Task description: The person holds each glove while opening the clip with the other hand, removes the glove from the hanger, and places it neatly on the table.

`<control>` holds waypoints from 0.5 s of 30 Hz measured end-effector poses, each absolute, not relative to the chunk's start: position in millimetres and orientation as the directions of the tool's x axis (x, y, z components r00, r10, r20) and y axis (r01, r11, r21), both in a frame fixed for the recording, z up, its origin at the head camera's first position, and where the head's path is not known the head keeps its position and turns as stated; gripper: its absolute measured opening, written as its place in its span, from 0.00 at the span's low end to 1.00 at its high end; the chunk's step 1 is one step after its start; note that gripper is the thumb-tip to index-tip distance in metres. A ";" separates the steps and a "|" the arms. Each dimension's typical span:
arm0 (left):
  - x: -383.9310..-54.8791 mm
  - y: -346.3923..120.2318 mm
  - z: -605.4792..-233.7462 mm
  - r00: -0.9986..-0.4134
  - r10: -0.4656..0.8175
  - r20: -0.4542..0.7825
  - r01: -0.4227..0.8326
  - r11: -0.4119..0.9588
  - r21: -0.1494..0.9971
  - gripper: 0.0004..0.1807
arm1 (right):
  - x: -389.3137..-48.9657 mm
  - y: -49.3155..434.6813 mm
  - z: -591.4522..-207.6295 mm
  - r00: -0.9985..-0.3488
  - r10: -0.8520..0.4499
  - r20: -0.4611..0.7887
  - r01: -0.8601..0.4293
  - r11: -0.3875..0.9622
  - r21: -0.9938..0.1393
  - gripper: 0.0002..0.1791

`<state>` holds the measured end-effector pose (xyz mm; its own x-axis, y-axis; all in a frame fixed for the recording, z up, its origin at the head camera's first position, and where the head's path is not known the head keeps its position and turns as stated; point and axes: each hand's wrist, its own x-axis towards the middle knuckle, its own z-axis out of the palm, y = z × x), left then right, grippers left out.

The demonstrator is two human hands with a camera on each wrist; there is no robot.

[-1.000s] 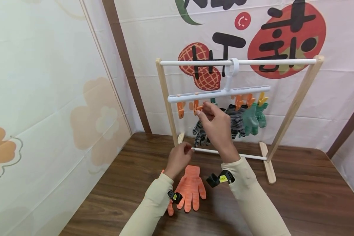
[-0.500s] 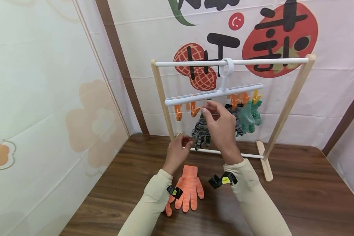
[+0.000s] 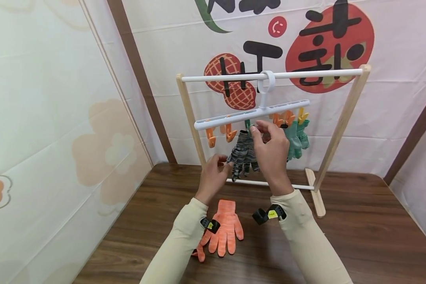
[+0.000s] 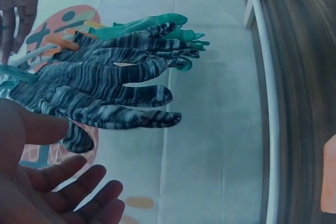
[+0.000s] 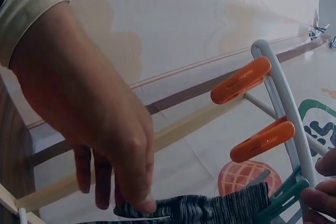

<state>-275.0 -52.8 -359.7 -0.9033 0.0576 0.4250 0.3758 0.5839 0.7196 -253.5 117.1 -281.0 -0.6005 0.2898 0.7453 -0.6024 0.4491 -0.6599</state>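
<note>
A black-and-grey striped glove [image 3: 242,152] hangs by a green clip [image 5: 283,200] from the white hanger [image 3: 230,119]. My right hand [image 3: 272,152] is beside that clip, thumb and fingers parted; whether they touch it is unclear. My left hand [image 3: 213,177] is at the lower left of the glove, its thumb in front of the knit. In the left wrist view the left fingers [image 4: 86,192] are spread and loosely bent, not closed round the cloth. Two orange clips [image 5: 262,140] to the left on the hanger carry nothing.
A wooden rack [image 3: 342,126] with a white top rod bears the hanger. Farther right hang another striped glove [image 4: 131,43] and green gloves [image 3: 294,140], on orange and yellow clips. Orange gloves [image 3: 225,232] lie on the brown table [image 3: 135,240] below my hands.
My right hand has left the orange clip and moved right to the green one. My left hand has risen to the striped glove, and the view has shifted slightly.
</note>
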 end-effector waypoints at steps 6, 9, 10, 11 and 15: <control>-279.0 -46.1 -351.5 -0.899 0.068 0.433 0.395 0.551 0.735 0.18 | -259.6 121.6 -283.7 -0.631 0.271 0.727 -0.561 0.489 -0.669 0.18; -281.3 -42.5 -347.4 -0.893 0.076 0.443 0.408 0.553 0.727 0.18 | -264.3 123.8 -285.3 -0.669 0.224 0.708 -0.546 0.499 -0.673 0.20; -282.2 -41.4 -346.0 -0.889 0.081 0.450 0.416 0.553 0.722 0.18 | -266.0 124.3 -285.8 -0.684 0.204 0.700 -0.540 0.503 -0.674 0.21; -283.0 -40.4 -344.8 -0.886 0.087 0.456 0.424 0.553 0.718 0.17 | -267.4 124.8 -285.9 -0.697 0.183 0.694 -0.538 0.507 -0.674 0.22; -287.5 -35.4 -340.0 -0.877 0.102 0.469 0.444 0.545 0.711 0.15 | -272.1 126.7 -284.9 -0.741 0.114 0.661 -0.517 0.532 -0.671 0.23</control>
<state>-287.5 -35.4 -340.0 -0.8773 0.1025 0.4688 0.4437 0.5454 0.7111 -272.1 126.7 -284.9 -0.7415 0.1139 0.6613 -0.5167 0.5318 -0.6710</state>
